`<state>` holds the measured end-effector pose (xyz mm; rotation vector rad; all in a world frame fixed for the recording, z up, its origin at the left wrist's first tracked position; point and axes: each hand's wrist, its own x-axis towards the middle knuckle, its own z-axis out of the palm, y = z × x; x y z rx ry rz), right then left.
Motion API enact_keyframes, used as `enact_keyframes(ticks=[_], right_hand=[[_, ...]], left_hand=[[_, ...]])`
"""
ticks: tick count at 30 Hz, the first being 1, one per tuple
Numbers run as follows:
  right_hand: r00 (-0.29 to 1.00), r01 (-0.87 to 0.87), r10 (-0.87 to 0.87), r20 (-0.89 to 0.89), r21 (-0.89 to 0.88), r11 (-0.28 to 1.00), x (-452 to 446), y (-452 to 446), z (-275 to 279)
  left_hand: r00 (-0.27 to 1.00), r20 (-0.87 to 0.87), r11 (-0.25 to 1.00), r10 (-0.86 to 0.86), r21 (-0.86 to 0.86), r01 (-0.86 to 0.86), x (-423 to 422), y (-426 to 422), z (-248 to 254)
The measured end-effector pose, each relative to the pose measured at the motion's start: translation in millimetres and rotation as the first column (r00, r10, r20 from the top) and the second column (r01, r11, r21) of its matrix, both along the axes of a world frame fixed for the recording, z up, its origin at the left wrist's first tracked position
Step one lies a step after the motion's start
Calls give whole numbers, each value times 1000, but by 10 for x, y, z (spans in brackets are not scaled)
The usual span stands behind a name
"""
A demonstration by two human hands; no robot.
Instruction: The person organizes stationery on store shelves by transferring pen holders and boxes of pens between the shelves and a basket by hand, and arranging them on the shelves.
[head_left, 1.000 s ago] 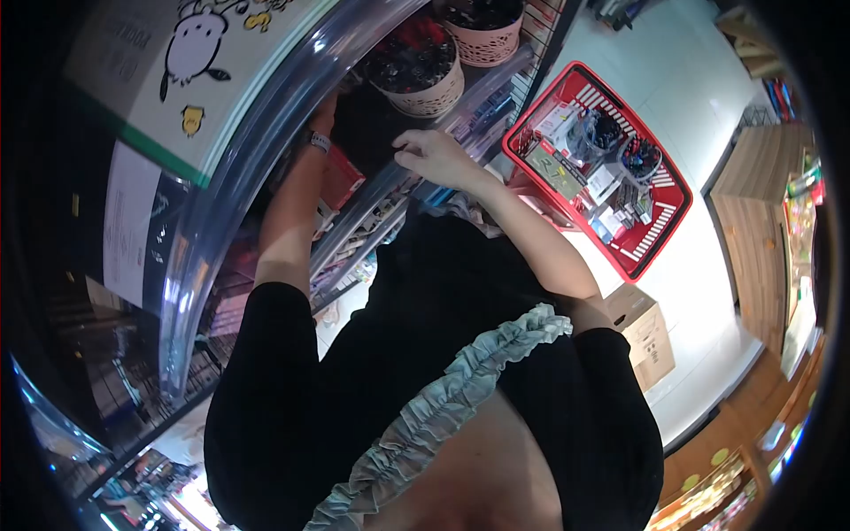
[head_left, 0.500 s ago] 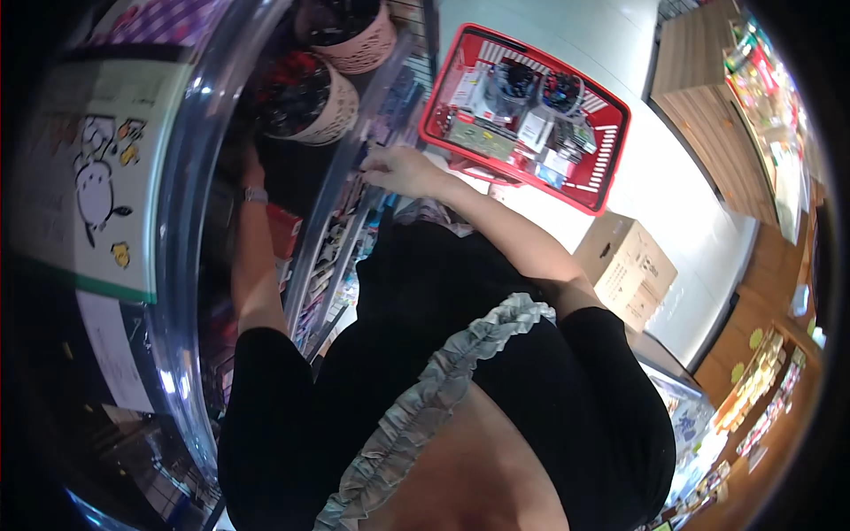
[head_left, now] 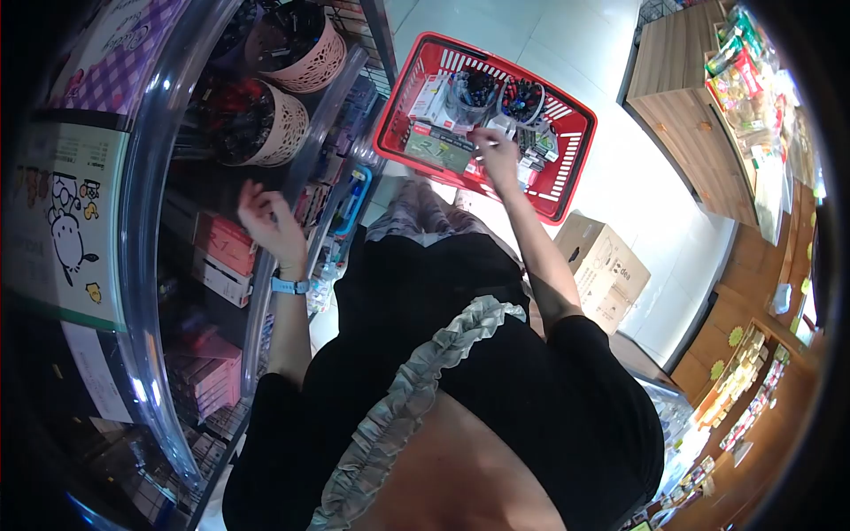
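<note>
My left hand point(head_left: 272, 223), a blue watch at its wrist, is raised at the shelf's edge with fingers loosely curled and apart, holding nothing I can see. Beside it on the dark shelf lie a red box point(head_left: 228, 241) and a white box point(head_left: 221, 280). Over the red shopping basket point(head_left: 580, 115) hovers my right hand point(head_left: 498, 159), its fingers bent but apart. It is close to a green box point(head_left: 438, 149) in the basket; contact cannot be made out. Two clear tubs of pens, one of them a pen tub point(head_left: 474, 93), stand behind it among small boxes.
Two pink lattice baskets full of pens, the nearer pen basket point(head_left: 282, 128) included, stand on the shelf. Pink boxes point(head_left: 208, 380) sit lower down. A cardboard carton point(head_left: 611, 274) is on the floor, and a wooden cabinet point(head_left: 677, 97) borders the aisle.
My left hand has come out from deep in the shelf toward its edge. My right hand has moved from the shelf's front to over the red basket. The view has shifted.
</note>
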<state>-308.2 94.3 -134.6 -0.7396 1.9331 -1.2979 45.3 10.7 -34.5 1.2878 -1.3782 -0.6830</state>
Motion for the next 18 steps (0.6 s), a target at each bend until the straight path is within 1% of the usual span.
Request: enact_keyframes(ticks=[1, 2, 3, 4, 5, 6, 7, 8, 9, 11, 13, 15, 17, 18], right_hand=[[984, 84, -89, -152, -37, 996, -244, 29, -123], [971, 140, -145, -190, -38, 989, -549, 78, -290], [948, 179, -179, -264, -24, 984, -712, 80, -263], [918, 220, -211, -336, -10, 975, -874, 82, -230], [872, 247, -213, -441, 20, 969, -964, 66, -59], [916, 273, -223, -333, 113, 955, -1154, 63, -189], [917, 286, -253, -308, 67, 956, -1275, 35, -358], [964, 264, -260, -62, 74, 962, -1341, -8, -318], [951, 227, -239, 194, 84, 970, -1357, -34, -279], [925, 121, -169, 341, 158, 980, -1470, -95, -394], [927, 66, -127, 352, 179, 982, -1536, -148, -502], [911, 21, -85, 403, 160, 987, -1545, -213, -472], [925, -24, -39, 378, 161, 987, -1607, -271, -533], [913, -12, -39, 406, 124, 992, -1639, -299, -597]], left_hand=[[996, -62, 995, -56, 78, 61, -152, 86, 66], [987, -113, 984, -112, 129, 126, -263, 144, 58], [972, -168, 966, -163, 175, 192, -356, 183, 33], [964, -166, 949, -209, 205, 241, -426, 214, -12], [953, -165, 929, -253, 235, 287, -488, 245, -70], [942, -164, 907, -292, 265, 328, -568, 268, -80], [939, -145, 890, -313, 299, 343, -642, 297, -82], [938, -121, 877, -324, 333, 346, -723, 327, -55], [941, -93, 867, -324, 369, 335, -782, 358, -30], [938, -52, 871, -343, 356, 338, -858, 425, -67], [914, 42, 835, -403, 425, 349, -896, 466, -12], [920, 37, 847, -391, 405, 344, -926, 522, -27], [893, 152, 864, -423, 366, 347, -927, 556, -40], [901, 171, 876, -399, 361, 320, -953, 577, 2]])
